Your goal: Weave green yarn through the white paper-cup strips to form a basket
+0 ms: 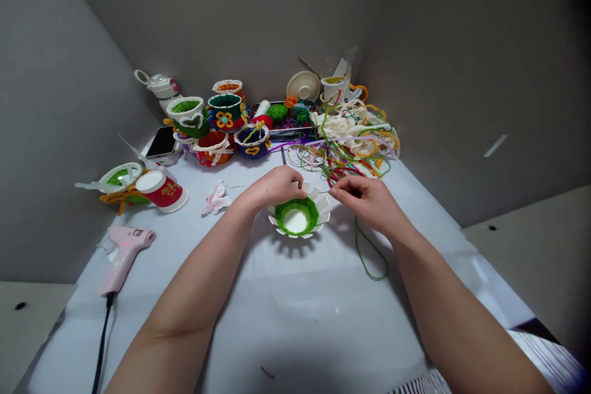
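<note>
A paper cup (282, 217) cut into white strips around its rim stands on the table, with green yarn woven round its lower wall. My left hand (282, 187) is closed on the far side of that rim, thumb and fingers pinching a strip. Right of the cup, my right hand (362, 196) pinches a strand of green yarn (357, 235). A short, thin length stretches from its fingertips towards the strips. The yarn also hangs below this hand and loops on the white tabletop. My fingers partly hide the cup's far strips.
A pink glue gun (124, 255) with a black cable lies left. Beside it are a red-and-white paper cup (162, 191) and crumpled tissue (217, 198). Decorated yarn cups (226, 112) are stacked behind. A tangled yarn heap (357, 129) and a tray (295, 131) of yarn balls lie at the back.
</note>
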Tool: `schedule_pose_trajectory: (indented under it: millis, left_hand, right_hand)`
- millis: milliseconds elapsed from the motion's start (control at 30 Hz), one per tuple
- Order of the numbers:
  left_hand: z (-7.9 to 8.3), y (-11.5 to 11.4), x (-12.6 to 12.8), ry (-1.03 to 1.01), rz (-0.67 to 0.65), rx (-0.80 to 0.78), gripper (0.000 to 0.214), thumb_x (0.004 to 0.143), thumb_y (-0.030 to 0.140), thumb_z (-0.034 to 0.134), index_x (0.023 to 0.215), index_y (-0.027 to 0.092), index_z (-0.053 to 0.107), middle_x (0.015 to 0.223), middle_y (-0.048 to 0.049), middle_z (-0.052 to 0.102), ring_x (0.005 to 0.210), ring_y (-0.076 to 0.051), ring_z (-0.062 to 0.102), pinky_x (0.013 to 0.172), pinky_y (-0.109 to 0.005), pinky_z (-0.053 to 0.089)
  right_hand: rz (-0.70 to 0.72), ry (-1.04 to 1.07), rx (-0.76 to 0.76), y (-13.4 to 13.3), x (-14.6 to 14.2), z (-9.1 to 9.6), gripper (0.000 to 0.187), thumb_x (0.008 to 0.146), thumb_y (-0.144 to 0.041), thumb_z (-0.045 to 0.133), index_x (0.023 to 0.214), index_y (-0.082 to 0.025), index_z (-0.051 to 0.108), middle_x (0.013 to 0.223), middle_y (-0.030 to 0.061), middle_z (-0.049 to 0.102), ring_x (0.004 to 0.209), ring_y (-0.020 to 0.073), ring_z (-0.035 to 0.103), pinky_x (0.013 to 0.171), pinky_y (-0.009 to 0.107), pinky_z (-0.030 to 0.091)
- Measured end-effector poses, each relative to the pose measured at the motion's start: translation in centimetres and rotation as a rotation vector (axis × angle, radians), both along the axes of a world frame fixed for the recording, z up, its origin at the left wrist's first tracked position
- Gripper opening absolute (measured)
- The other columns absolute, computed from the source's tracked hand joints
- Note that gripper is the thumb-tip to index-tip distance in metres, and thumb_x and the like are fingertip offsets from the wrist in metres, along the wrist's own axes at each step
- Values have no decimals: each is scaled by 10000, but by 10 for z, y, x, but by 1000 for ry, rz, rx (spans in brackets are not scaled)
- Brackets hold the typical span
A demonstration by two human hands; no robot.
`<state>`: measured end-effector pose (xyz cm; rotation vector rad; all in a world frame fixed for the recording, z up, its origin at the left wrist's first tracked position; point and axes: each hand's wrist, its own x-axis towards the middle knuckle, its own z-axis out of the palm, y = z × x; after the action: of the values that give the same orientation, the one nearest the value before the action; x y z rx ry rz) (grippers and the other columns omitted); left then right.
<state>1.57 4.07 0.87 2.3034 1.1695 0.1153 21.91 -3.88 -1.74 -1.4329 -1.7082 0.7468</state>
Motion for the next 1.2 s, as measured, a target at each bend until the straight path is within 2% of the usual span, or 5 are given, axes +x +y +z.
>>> schedule_pose_trajectory:
  millis: [300,400,600,867,1200]
  left_hand:
    - [3,2,-4,34,2,-18,213,700,328,567,760,147,662,683,-13,622,653,-137,520,562,-234,335]
    - [6,3,-9,43,-18,-56,243,698,315,554,829,151,676,748,-18,650,679,-140,533,577,-235,351]
    - [13,3,-16,84,-45,-59,196,697,263,521,791,154,653,712,-13,629,648,-132,520,565,-229,356]
    - [16,-2,-8,-9,-189,-41,314,700,277,575,985,172,653,915,-23,670,786,-145,560,664,-217,390]
    - [3,2,-5,20,-144,-33,195,716,327,583,713,143,649,624,16,575,607,-107,471,553,-222,313]
  right_hand:
    - [228,-155,219,-10,-3,11,127,842,-239,551,784,-170,641,737,30,619,674,123,535,592,231,395]
    - [195,-173,183,-7,1,8,135,840,-250,546,783,-168,636,736,24,618,651,116,527,599,229,396]
    - [167,-256,-56,0,-6,-12,198,819,-258,507,788,-166,680,572,-9,569,517,104,441,510,223,315]
    - [148,-180,-49,2,-19,-25,223,773,-207,504,828,-160,714,676,15,661,599,132,513,560,221,341]
    - [135,-200,-41,2,-18,-23,224,816,-268,514,806,-158,709,618,9,619,562,118,471,534,221,319]
